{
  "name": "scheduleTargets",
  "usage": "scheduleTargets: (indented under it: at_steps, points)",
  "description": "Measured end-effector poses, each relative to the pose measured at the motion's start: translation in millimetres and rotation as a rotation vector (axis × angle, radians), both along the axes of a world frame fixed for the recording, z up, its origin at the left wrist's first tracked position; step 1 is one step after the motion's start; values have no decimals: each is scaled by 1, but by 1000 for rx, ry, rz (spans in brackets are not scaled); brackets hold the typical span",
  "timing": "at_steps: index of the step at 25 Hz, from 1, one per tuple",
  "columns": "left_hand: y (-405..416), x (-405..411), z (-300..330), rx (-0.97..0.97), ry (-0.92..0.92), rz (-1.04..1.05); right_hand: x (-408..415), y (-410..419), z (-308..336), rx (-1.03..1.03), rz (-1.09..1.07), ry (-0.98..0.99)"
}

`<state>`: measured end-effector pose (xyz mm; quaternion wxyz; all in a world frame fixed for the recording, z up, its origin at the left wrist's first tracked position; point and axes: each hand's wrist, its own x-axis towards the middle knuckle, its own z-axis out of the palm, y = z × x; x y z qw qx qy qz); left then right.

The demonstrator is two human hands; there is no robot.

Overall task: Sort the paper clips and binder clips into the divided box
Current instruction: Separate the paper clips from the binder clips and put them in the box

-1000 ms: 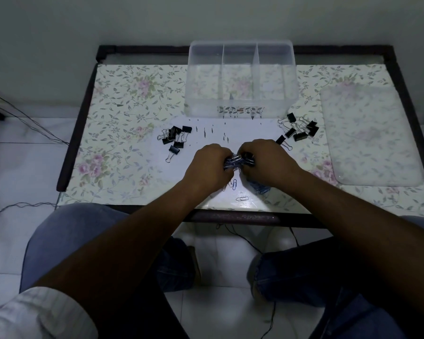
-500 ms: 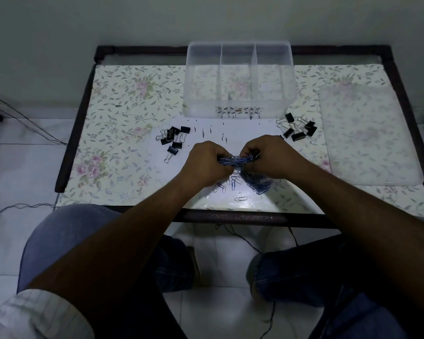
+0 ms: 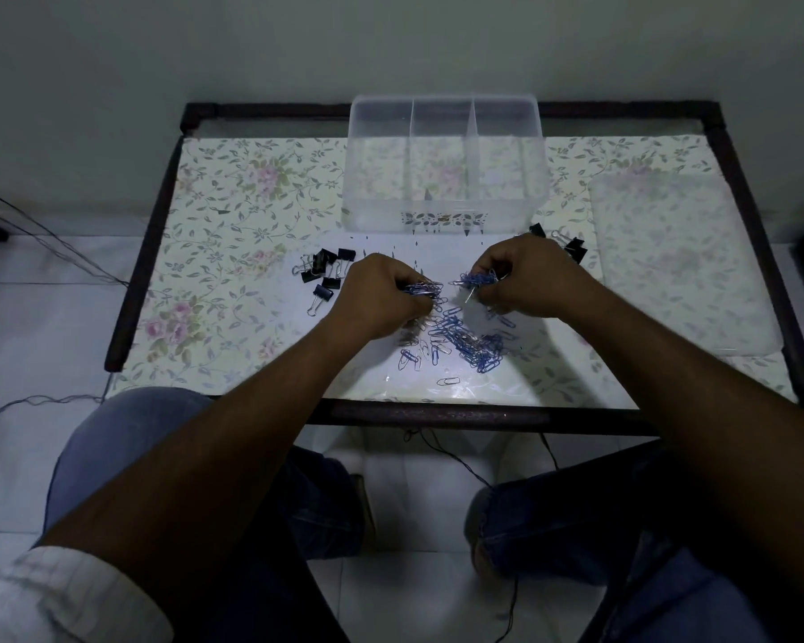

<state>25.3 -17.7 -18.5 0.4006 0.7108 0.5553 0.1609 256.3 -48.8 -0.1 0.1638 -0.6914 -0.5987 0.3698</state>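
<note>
In the head view, you are sitting at a floral-covered worktop (image 3: 233, 215) with both forearms reaching over its near edge. Your left hand (image 3: 381, 294) is curling closed around a small bunch of blue paper clips (image 3: 422, 288), pinching it at the fingertips. Your right hand (image 3: 527, 280) is likewise gripping a second bunch of blue clips (image 3: 476, 279), and the 2 bunches are sitting near each other with a narrow gap between them. Below and between the hands, a loose pile of paper clips (image 3: 465, 341) is lying spread on the worktop, with 1 stray clip (image 3: 447, 381) lying apart toward the near edge. A group of black binder clips (image 3: 323, 273) is resting just left of your left hand, and another group of binder clips (image 3: 572, 248) is showing behind your right hand, partly hidden by it. The clear divided box (image 3: 444, 164) is standing at the far middle of the worktop, showing 3 compartments side by side; I cannot tell whether anything is lying inside them. A translucent lid (image 3: 678, 257) is lying flat to the right of the box.
</note>
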Motion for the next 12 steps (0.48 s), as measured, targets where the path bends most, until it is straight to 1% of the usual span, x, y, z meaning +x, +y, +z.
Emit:
scheduleTargets:
  at_steps: [5, 7, 9, 12]
  points:
    - [13, 21, 38, -123, -124, 153, 9, 10, 30, 3, -183, 238]
    - [32, 38, 53, -165, -191, 224, 13, 20, 43, 37, -246, 288]
    - [56, 60, 68, -183, -219, 286, 19, 36, 54, 89, -314, 360]
    - [94, 95, 82, -227, -241, 309, 30, 67, 61, 122, -463, 362]
